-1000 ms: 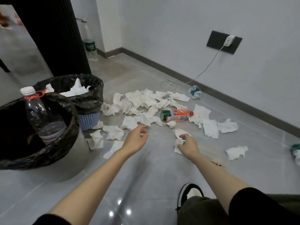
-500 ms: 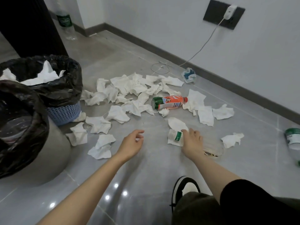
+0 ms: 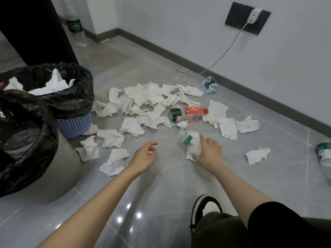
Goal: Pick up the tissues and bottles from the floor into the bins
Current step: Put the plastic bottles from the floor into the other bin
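The right hand (image 3: 207, 152) reached down to the grey tiled floor (image 3: 161, 203) and lay over a small clear bottle (image 3: 192, 146) with a green label, its fingers curled round the bottle's body and the forefinger stretched along it (the thumb was hidden, so how firm the hold was I cannot tell). A crumpled tissue (image 3: 189, 156) lay under the bottle. The left hand (image 3: 145, 156) hovered just beside it, above the floor, fingers loosely curled and holding nothing.

Beyond the hands, a heap of white tissues (image 3: 143, 97) was scattered over the floor, with an orange bottle (image 3: 189, 114) lying on its side among them. A lone tissue (image 3: 257, 154) lay to the right, and a green-labelled bottle (image 3: 324, 153) was cut off at the right edge. A tall water bottle (image 3: 76, 27) stood upright in the far corner.

At the left stood two bins, each lined with a black bag: the near grey bin (image 3: 59, 176), with a clear bottle (image 3: 19, 142) inside, and behind it the blue basket (image 3: 75, 123), holding tissues. Near the skirting lay a blue-and-white wrapper (image 3: 209, 85). A white charger (image 3: 253, 15) sat in the wall socket. A black-and-white shoe (image 3: 206, 210) showed at the bottom.
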Motion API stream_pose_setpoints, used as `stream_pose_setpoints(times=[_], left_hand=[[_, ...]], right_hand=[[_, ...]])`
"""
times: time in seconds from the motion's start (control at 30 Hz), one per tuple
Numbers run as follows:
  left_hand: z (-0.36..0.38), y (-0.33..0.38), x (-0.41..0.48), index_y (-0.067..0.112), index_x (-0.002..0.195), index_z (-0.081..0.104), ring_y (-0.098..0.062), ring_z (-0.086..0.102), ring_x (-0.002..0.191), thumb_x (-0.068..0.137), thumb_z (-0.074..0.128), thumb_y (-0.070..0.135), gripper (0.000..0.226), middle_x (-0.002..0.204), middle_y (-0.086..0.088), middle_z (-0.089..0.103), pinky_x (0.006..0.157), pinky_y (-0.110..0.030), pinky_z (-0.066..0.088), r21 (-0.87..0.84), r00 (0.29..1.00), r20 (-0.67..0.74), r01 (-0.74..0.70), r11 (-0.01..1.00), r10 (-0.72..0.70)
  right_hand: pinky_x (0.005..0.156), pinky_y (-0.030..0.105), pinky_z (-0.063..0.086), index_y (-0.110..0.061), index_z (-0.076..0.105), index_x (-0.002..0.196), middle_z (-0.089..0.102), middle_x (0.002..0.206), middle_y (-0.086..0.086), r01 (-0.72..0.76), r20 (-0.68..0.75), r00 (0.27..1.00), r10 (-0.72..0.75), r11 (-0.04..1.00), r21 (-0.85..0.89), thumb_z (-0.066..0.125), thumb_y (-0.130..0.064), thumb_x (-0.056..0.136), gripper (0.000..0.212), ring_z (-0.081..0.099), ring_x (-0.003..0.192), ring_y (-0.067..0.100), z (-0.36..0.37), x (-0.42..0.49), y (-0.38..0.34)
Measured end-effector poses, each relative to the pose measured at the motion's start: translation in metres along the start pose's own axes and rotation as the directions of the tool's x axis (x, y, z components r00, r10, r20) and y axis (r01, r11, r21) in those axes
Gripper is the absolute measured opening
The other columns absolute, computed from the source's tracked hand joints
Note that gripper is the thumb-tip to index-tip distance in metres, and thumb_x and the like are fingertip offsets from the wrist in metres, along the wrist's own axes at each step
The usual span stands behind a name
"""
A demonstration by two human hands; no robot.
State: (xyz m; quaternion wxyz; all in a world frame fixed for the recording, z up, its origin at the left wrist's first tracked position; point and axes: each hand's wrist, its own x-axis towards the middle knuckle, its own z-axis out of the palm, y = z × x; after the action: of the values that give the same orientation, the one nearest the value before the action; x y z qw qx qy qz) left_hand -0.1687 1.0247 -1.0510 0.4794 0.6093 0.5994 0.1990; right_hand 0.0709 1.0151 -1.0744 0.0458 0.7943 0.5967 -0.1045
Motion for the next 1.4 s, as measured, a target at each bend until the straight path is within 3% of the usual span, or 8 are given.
stream_pose_setpoints(times=[0.1, 0.23, 0.43, 0.63, 0.9, 1.07, 1.23, 1.4], left_hand=[[-0.009, 0.002, -0.004, 0.020, 0.130, 0.051, -0.016, 0.056, 0.099, 0.096, 0.047, 0.016, 0.034, 0.122, -0.004, 0.059, 0.078, -0.024, 0.044, -0.019, 1.000, -0.026, 0.012, 1.000, -0.012], [-0.022, 0.005, -0.009, 0.022, 0.134, 0.047, -0.016, 0.056, 0.102, 0.095, 0.051, 0.022, 0.039, 0.128, -0.004, 0.055, 0.086, -0.028, 0.047, -0.056, 0.999, -0.040, 0.030, 0.998, -0.033], [-0.041, 0.010, -0.021, 0.034, 0.145, 0.029, -0.021, 0.041, 0.130, 0.077, 0.070, 0.049, 0.081, 0.144, 0.001, 0.040, 0.096, -0.031, 0.039, -0.134, 0.990, 0.122, 0.092, 0.987, -0.076], [-0.052, 0.011, -0.029, 0.035, 0.142, 0.030, -0.011, 0.057, 0.106, 0.071, 0.077, 0.046, 0.087, 0.129, -0.002, 0.052, 0.078, -0.017, 0.047, -0.209, 0.988, 0.123, 0.113, 0.971, -0.089], [-0.063, 0.005, -0.017, 0.024, 0.131, 0.046, -0.017, 0.072, 0.085, 0.055, 0.087, 0.034, 0.088, 0.103, -0.006, 0.070, 0.076, -0.040, 0.059, -0.421, 0.973, 0.111, 0.231, 0.877, -0.204], [-0.067, 0.001, -0.001, 0.027, 0.125, 0.049, -0.012, 0.068, 0.091, 0.053, 0.089, 0.037, 0.082, 0.110, 0.004, 0.065, 0.073, -0.035, 0.056, -0.337, 0.973, 0.018, 0.221, 0.915, -0.229], [-0.068, -0.001, 0.018, 0.020, 0.119, 0.053, -0.010, 0.067, 0.092, 0.059, 0.087, 0.031, 0.070, 0.108, 0.006, 0.065, 0.072, -0.025, 0.052, -0.322, 0.976, -0.057, 0.183, 0.929, -0.212], [-0.071, -0.007, 0.036, 0.022, 0.119, 0.048, -0.008, 0.063, 0.095, 0.060, 0.087, 0.028, 0.071, 0.107, 0.010, 0.060, 0.082, -0.031, 0.054, -0.297, 0.974, -0.073, 0.184, 0.937, -0.214]], right_hand=[[0.106, 0.041, 0.036, -0.021, 0.018, 0.151, 0.043, 0.142, 0.007, 0.074, -0.038, 0.997, -0.064, 0.925, 0.372, 0.070, -0.049, 0.075, 0.096, 0.037, 0.131, 0.030, -0.022, 0.005, -0.026], [0.105, 0.039, 0.042, -0.023, 0.033, 0.147, 0.048, 0.139, 0.004, -0.051, 0.092, 0.994, -0.051, 0.535, 0.843, 0.082, -0.046, 0.065, 0.098, 0.046, 0.128, 0.021, -0.049, 0.009, -0.056], [0.071, 0.025, 0.050, -0.022, 0.058, 0.121, 0.069, 0.110, 0.003, -0.271, 0.294, 0.925, -0.242, 0.126, 0.954, 0.074, -0.035, 0.078, 0.048, 0.065, 0.097, 0.019, -0.060, -0.003, -0.077], [0.084, 0.032, 0.055, -0.014, 0.064, 0.118, 0.073, 0.097, 0.000, -0.343, 0.336, 0.868, -0.365, 0.049, 0.938, 0.074, -0.032, 0.080, 0.043, 0.065, 0.094, 0.020, -0.060, -0.015, -0.097], [0.083, 0.032, 0.055, -0.016, 0.065, 0.115, 0.069, 0.111, 0.002, -0.302, 0.318, 0.896, -0.312, 0.099, 0.948, 0.063, -0.042, 0.088, 0.037, 0.066, 0.098, 0.019, -0.063, 0.001, -0.113], [0.089, 0.034, 0.049, -0.018, 0.058, 0.126, 0.057, 0.128, 0.004, -0.076, 0.107, 0.994, -0.035, 0.492, 0.867, 0.058, -0.018, 0.090, 0.036, 0.056, 0.108, 0.019, -0.048, 0.041, -0.105], [0.097, 0.031, 0.039, -0.017, 0.054, 0.131, 0.047, 0.137, 0.010, 0.049, 0.016, 0.997, -0.075, 0.785, 0.618, 0.057, -0.013, 0.083, 0.048, 0.051, 0.115, 0.025, -0.036, 0.087, -0.092], [0.110, 0.037, 0.027, -0.015, 0.037, 0.143, 0.027, 0.152, 0.009, 0.086, 0.059, 0.991, -0.118, 0.916, 0.392, 0.055, -0.016, 0.086, 0.060, 0.032, 0.135, 0.034, -0.021, 0.124, -0.090]])
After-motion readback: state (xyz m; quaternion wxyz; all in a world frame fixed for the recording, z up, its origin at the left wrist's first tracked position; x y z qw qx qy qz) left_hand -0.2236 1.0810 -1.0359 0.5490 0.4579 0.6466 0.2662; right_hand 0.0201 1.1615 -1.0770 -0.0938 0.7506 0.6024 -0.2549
